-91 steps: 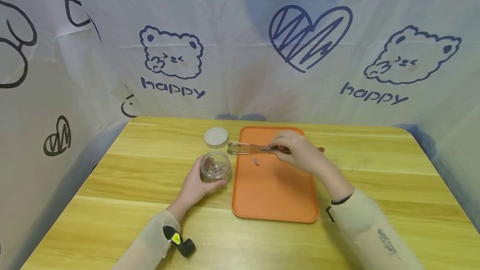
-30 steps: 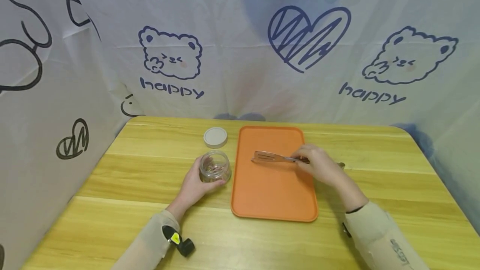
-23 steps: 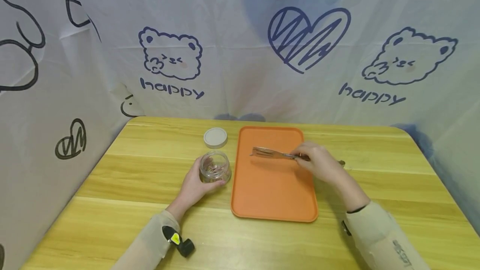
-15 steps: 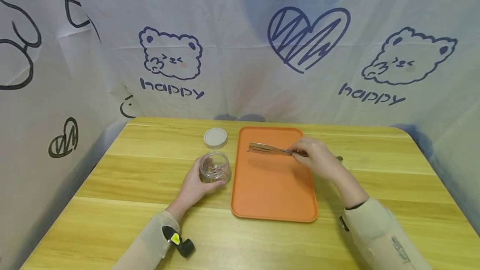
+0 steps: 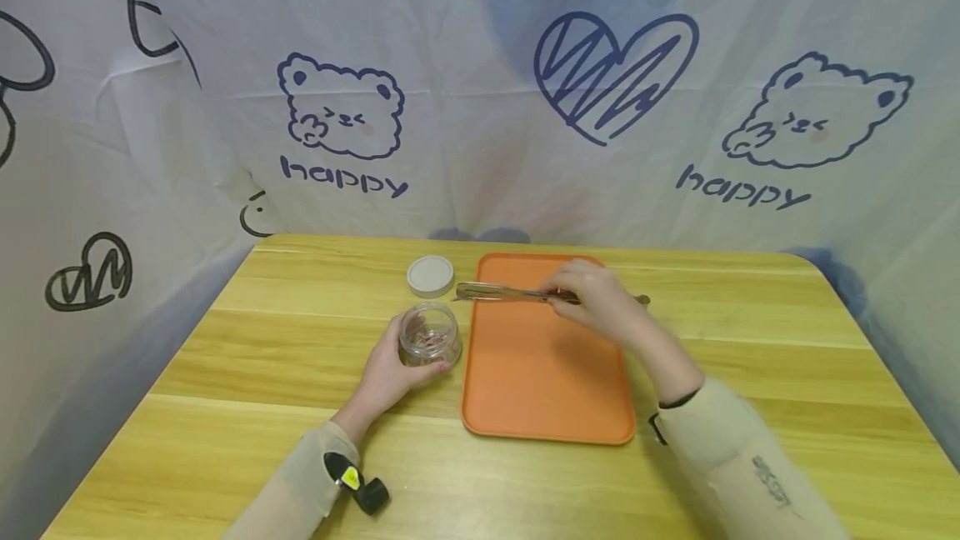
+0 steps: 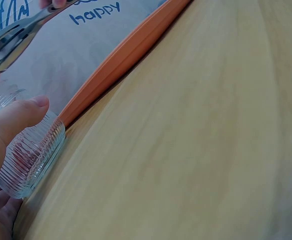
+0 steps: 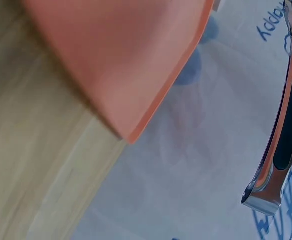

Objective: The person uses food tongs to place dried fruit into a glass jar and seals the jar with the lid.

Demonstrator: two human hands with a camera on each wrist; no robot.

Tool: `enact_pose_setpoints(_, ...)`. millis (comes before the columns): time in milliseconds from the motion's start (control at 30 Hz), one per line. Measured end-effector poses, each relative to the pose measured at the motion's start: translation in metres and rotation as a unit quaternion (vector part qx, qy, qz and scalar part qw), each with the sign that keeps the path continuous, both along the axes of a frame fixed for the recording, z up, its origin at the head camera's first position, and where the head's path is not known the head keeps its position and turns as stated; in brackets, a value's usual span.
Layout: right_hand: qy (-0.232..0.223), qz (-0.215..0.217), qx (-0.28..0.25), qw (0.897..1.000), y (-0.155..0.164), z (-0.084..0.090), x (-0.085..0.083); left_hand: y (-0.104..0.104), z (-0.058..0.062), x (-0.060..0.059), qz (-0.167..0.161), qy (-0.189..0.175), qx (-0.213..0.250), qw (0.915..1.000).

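My left hand grips a small ribbed glass jar that stands on the table just left of an orange tray. Small pinkish pieces lie inside the jar. My right hand holds metal tongs level above the tray's far end. Their tips reach past the tray's left edge, above and just behind the jar. In the left wrist view my thumb presses the jar, and the tongs' tip hangs over it with a small reddish bit below. The tongs' handle shows in the right wrist view.
A white round lid lies on the wooden table behind the jar. A printed cloth backdrop closes off the far and left sides. The tray's edge runs close beside the jar.
My right hand has carried the tongs up and leftward from the tray's middle to above the jar. The small piece on the tray 3 s ago is gone. The left hand has stayed still.
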State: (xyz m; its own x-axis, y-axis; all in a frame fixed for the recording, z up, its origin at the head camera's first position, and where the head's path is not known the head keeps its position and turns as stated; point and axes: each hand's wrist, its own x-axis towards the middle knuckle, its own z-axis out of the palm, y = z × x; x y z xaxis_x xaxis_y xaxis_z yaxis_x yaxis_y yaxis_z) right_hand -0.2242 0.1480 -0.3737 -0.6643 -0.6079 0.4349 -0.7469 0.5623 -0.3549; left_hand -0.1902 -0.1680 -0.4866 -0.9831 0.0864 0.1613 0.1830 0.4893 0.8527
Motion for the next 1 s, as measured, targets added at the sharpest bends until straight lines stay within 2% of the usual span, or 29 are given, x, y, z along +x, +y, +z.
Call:
enact_pose_setpoints(100, 0.001, 0.013, 0.001, 1.0, -0.01, 0.002, 0.0, 0.0, 0.0, 0.0, 0.002, 0.001, 0.001, 1.0)
enact_pose_setpoints(333, -0.031, 0.02, 0.032, 0.999, -0.029, 0.005, 0.003, 0.0, 0.001, 0.0, 0.003, 0.001, 0.003, 1.0)
enact_pose_setpoints(533, -0.039, 0.032, 0.052, 0.997, -0.037, 0.002, 0.001, 0.0, 0.002, 0.0, 0.007, -0.001, -0.002, 1.0)
enact_pose_setpoints(1000, -0.039, 0.052, 0.04, 0.997, -0.039, -0.004, 0.0, 0.0, 0.003, 0.002, 0.006, -0.006, -0.004, 1.0)
